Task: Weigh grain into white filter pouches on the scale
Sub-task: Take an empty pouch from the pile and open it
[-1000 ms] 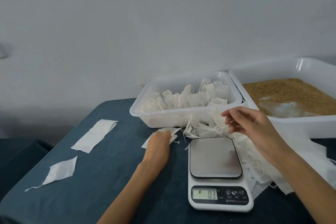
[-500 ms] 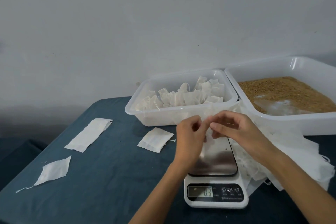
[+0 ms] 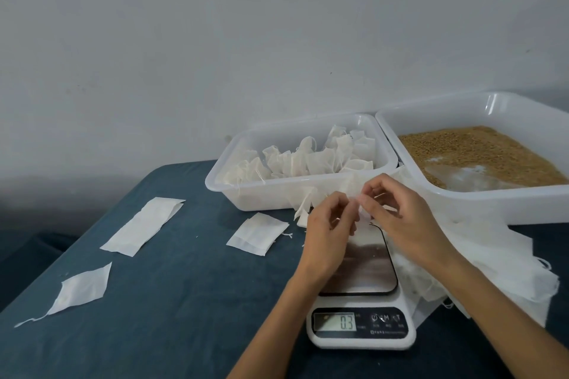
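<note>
Here, head view, the only one. Both hands meet above the far edge of the digital kitchen scale (image 3: 360, 295). The left hand (image 3: 326, 240) and the right hand (image 3: 403, 224) each have fingers curled, tips pinching a thin white filter pouch (image 3: 358, 206) between them; it looks like they are working its mouth apart, though the pouch is mostly hidden by the fingers. The steel platter is bare and the display reads 0.3.

At 12 o'clock from the scale sits a clear plastic tub (image 3: 246, 194) holding filled, gathered pouches (image 3: 308, 160). At 1 to 2 o'clock, touching that tub, a larger white tray (image 3: 492, 209) holds brown grain (image 3: 474, 151), with a pale bare patch near its front. At 3 o'clock, just beside the scale and under the right forearm, lies a loose heap of empty pouches (image 3: 508, 271). At 10 o'clock one flat pouch (image 3: 257, 234) lies on the dark blue table cover (image 3: 184, 286); further toward 9 o'clock lie a long white strip (image 3: 143, 226) and a torn-looking scrap (image 3: 80, 289).

Step in hand, as I judge it: opening a fresh pouch, before any grain goes in. The next move calls for a mouth held wide, grain fetched from the tray at 2 o'clock, and the pouch set on the platter. That 0.3 may want zeroing first.
</note>
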Tool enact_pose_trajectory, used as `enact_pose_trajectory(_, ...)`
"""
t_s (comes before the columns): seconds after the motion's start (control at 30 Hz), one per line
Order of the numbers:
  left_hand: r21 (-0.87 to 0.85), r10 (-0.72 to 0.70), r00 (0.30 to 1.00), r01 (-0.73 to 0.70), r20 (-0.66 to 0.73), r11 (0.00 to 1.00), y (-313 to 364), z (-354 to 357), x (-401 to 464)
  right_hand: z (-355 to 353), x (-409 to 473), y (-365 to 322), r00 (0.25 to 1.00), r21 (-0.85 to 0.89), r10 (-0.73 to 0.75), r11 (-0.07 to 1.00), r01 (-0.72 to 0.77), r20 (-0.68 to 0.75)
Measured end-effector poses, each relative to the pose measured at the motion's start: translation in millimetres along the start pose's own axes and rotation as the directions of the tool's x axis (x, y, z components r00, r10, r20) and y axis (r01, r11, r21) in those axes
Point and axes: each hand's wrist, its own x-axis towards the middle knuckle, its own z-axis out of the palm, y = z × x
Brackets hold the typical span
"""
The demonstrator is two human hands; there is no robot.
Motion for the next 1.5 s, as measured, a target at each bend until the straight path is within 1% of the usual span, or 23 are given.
enact_pose_trajectory(0.13, 0.027, 0.031, 0.999, -0.032, 0.037, 0.999, 4, 0, -2, 0, 1, -2, 0.999, 0.036, 0.024, 0.999, -0.023, -0.033)
enact_pose_trajectory(0.2, 0.031, 0.031, 0.999, -0.033, 0.041, 0.999, 3, -2, -1, -3, 1, -3, 0.999, 0.042, -0.005, 0.999, 0.007, -0.046)
enact_pose_trajectory(0.37, 0.001, 0.037, 0.999, -0.037, -0.034, 0.999, 3, -5, 0, -3, -2, -6, 0.991, -0.101, -0.127, 0.987, 0.122, -0.041)
enact_pose_trajectory(0.4, 0.014, 0.05, 0.998, -0.05, -0.038, 0.999, 3, -5, 0, -2, -2, -6, 0.991, -0.086, -0.124, 0.989, 0.12, -0.044)
enact_pose_trajectory(0.53, 0.039, 0.084, 0.996, -0.083, -0.021, 0.996, 5, -3, -2, -2, -1, -6, 0.999, 0.088, -0.025, 0.996, 0.027, -0.03)
enact_pose_trajectory(0.63, 0.02, 0.076, 0.997, -0.076, -0.013, 0.997, 6, -3, -3, -4, 0, -6, 0.998, 0.115, -0.016, 0.993, 0.024, -0.066)
enact_pose_trajectory(0.7, -0.013, 0.052, 0.999, -0.052, -0.011, 0.999, 7, -4, -3, -5, -1, -7, 0.994, 0.055, -0.073, 0.995, 0.078, -0.082)
enact_pose_trajectory(0.8, -0.038, 0.034, 0.998, -0.036, -0.048, 0.999, 7, -7, -1, -1, -1, -6, 0.973, -0.19, -0.216, 0.962, 0.199, -0.078)
enact_pose_trajectory(0.83, -0.029, 0.04, 0.998, -0.042, -0.057, 0.999, 7, -7, -1, 1, -2, -5, 0.97, -0.237, -0.23, 0.949, 0.206, -0.077)
enact_pose_trajectory(0.87, -0.011, 0.055, 0.997, -0.056, -0.062, 0.998, 8, -6, -2, 3, -2, -4, 0.975, -0.24, -0.209, 0.953, 0.185, -0.077)
enact_pose_trajectory(0.93, 0.052, 0.104, 0.992, -0.101, -0.066, 0.994, 8, -4, -3, 3, -2, -3, 0.996, -0.111, -0.068, 0.992, 0.062, -0.051)
enact_pose_trajectory(0.97, 0.093, 0.134, 0.989, -0.128, -0.065, 0.987, 7, -4, -2, 2, -1, -4, 1.0, -0.016, 0.011, 1.0, -0.011, -0.001)
enact_pose_trajectory(1.0, 0.132, 0.165, 0.985, -0.156, -0.057, 0.979, 6, -3, -2, 1, -1, -5, 0.998, 0.055, 0.048, 0.997, -0.051, 0.048)
enact_pose_trajectory(1.03, 0.16, 0.19, 0.981, -0.181, -0.044, 0.97, 6, -3, -2, 0, -1, -6, 0.997, 0.085, 0.047, 0.995, -0.053, 0.068)
enact_pose_trajectory(1.07, 0.17, 0.204, 0.978, -0.196, -0.031, 0.966, 6, -3, -2, -1, 0, -6, 0.998, 0.091, 0.036, 0.995, -0.04, 0.052)
enact_pose_trajectory(1.13, 0.126, 0.185, 0.982, -0.179, -0.041, 0.976, 7, -4, -3, -2, 1, -6, 0.998, 0.129, 0.034, 0.991, -0.028, -0.047)
enact_pose_trajectory(1.17, 0.069, 0.151, 0.986, -0.147, -0.064, 0.987, 8, -6, -3, -2, 1, -7, 0.995, 0.194, 0.057, 0.98, -0.041, -0.077)
enact_pose_trajectory(1.23, -0.1, 0.058, 0.994, -0.067, -0.088, 0.993, 10, -9, -1, -3, 1, -5, 0.994, 0.328, 0.093, 0.942, -0.071, -0.052)
enact_pose_trajectory(1.27, -0.185, 0.014, 0.997, -0.027, -0.072, 0.982, 10, -11, 1, -3, 1, -4, 0.994, 0.371, 0.105, 0.925, -0.084, -0.037)
enact_pose_trajectory(1.33, -0.304, -0.036, 0.999, 0.025, -0.029, 0.952, 7, -15, 4, -4, 1, -4, 0.99, 0.407, 0.136, 0.907, -0.108, -0.039)
enact_pose_trajectory(1.4, -0.341, -0.056, 0.998, 0.047, -0.017, 0.939, 6, -17, 4, -3, 1, -5, 0.988, 0.377, 0.128, 0.922, -0.088, -0.083)
enact_pose_trajectory(1.43, -0.347, -0.066, 0.998, 0.055, -0.02, 0.936, 6, -19, 4, -3, 1, -5, 0.988, 0.31, 0.088, 0.95, -0.044, -0.13)
enact_pose_trajectory(1.5, -0.303, -0.068, 0.996, 0.05, -0.049, 0.952, 4, -20, 4, -4, -1, -3, 0.964, 0.078, -0.021, 0.996, 0.043, -0.264)
